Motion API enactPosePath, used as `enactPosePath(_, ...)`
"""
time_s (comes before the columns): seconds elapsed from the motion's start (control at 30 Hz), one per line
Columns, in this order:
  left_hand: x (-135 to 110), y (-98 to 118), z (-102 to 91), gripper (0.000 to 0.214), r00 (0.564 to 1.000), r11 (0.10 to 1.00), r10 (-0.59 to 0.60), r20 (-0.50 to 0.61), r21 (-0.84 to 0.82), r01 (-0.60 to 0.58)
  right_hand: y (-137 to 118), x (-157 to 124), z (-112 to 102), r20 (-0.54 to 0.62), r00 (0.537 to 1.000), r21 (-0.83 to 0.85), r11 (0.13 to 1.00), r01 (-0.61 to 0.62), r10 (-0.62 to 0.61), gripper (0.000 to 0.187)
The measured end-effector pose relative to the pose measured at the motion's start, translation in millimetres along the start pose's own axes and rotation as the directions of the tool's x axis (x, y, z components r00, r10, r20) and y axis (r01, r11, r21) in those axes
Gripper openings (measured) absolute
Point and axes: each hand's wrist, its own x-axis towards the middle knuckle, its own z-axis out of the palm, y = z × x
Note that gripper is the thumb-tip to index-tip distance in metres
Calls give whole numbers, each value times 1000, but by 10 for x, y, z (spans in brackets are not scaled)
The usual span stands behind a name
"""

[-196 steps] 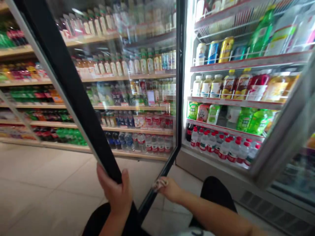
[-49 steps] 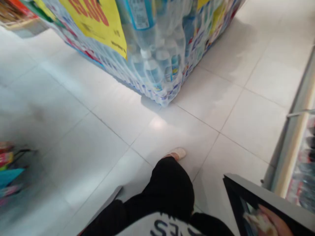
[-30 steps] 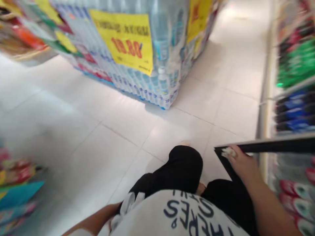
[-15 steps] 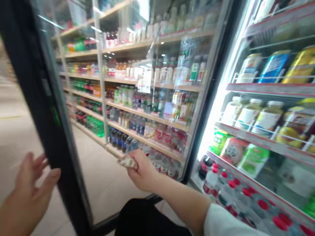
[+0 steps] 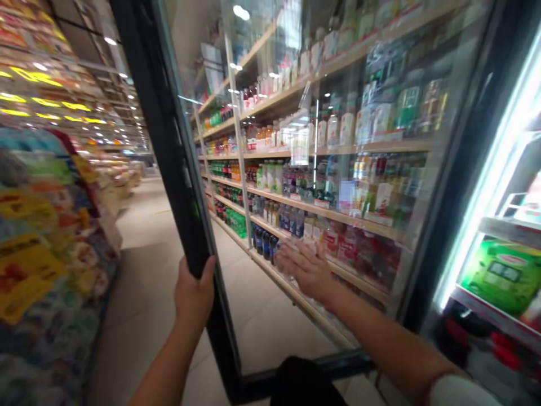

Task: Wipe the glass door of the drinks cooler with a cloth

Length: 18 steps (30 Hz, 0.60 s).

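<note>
A glass door (image 5: 279, 316) with a black frame (image 5: 169, 146) stands swung open before me. My left hand (image 5: 195, 290) is closed around the frame's outer edge, thumb on the glass side. My right hand (image 5: 306, 268) is at the lower part of the pane, its fingers stretched forward and smeared by motion. Whether it touches the glass, or has the crumpled pale wad seen earlier under the palm, I cannot make out.
Behind the glass appear shelves of bottled drinks (image 5: 270, 175), with reflections over them. At right is a lit cooler holding a green pack (image 5: 502, 275) and red-capped bottles. A colourful goods display (image 5: 38, 237) stands left, beside the aisle floor (image 5: 143, 254).
My left hand has gone from open beside the door to gripping its frame. My right hand's fingers have straightened, and the wad no longer shows. My view has turned left.
</note>
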Motion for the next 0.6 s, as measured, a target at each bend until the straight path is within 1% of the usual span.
enactPosePath(0.03, -12, -9, 11, 56, 1000, 1000, -8, -10, -23, 8, 92, 109, -32, -45, 997, -11, 998, -56, 56, 50)
enactPosePath(0.07, -21, -19, 22, 56, 1000, 999, -23, -11, -40, 23, 156, 203, -65, -56, 993, -25, 994, -109, 108, 51)
enactPosePath(0.13, -27, -33, 43, 56, 999, 997, -44, -6, -58, 44, 162, 279, -103, -37, 978, -47, 977, -206, 205, 52)
enactPosePath(0.17, -26, -36, 53, 56, 999, 997, -47, -6, -61, 47, 108, 249, -102, -3, 975, -47, 974, -221, 221, 52)
enactPosePath(0.2, -23, -37, 63, 56, 999, 997, -50, -6, -62, 49, 33, 180, -92, 33, 976, -38, 976, -214, 216, 51)
enactPosePath(0.23, -21, -35, 73, 56, 999, 997, -53, -8, -61, 53, -41, 87, -81, 78, 982, -11, 985, -173, 173, 50)
enactPosePath(0.27, -20, -32, 81, 57, 998, 997, -58, -12, -57, 57, -93, -12, -78, 100, 991, 27, 996, -90, 87, 49)
enactPosePath(0.3, -22, -26, 88, 57, 998, 997, -59, -18, -54, 58, -105, -99, -91, 113, 993, 55, 998, -30, 24, 48)
enactPosePath(0.33, -27, -18, 93, 58, 998, 997, -57, -27, -50, 55, -69, -159, -126, 115, 993, 68, 998, -13, 5, 47)
enactPosePath(0.37, -35, -6, 96, 58, 998, 998, -50, -40, -48, 48, 14, -186, -182, 103, 994, 59, 997, -46, 40, 47)
enactPosePath(0.4, -46, 8, 97, 59, 998, 998, -40, -55, -48, 38, 135, -183, -252, 65, 991, 34, 992, -122, 120, 48)
enactPosePath(0.43, -57, 26, 96, 58, 997, 998, -30, -68, -49, 26, 273, -158, -329, 14, 974, -1, 974, -226, 226, 49)
enactPosePath(0.47, -69, 46, 94, 57, 996, 999, -27, -81, -49, 23, 406, -127, -401, -60, 951, -23, 952, -304, 302, 48)
enactPosePath(0.5, -81, 68, 92, 56, 995, 999, -34, -90, -45, 30, 512, -107, -460, -117, 930, -33, 934, -355, 349, 47)
enactPosePath(0.53, -90, 89, 90, 55, 994, 998, -48, -93, -39, 44, 574, -110, -499, -135, 915, -31, 922, -387, 380, 47)
enactPosePath(0.57, -99, 109, 88, 54, 993, 997, -67, -94, -30, 64, 584, -145, -518, -132, 914, -18, 921, -390, 385, 47)
enactPosePath(0.6, -106, 126, 87, 53, 991, 996, -89, -97, -22, 87, 546, -212, -517, -95, 924, 3, 929, -371, 370, 47)
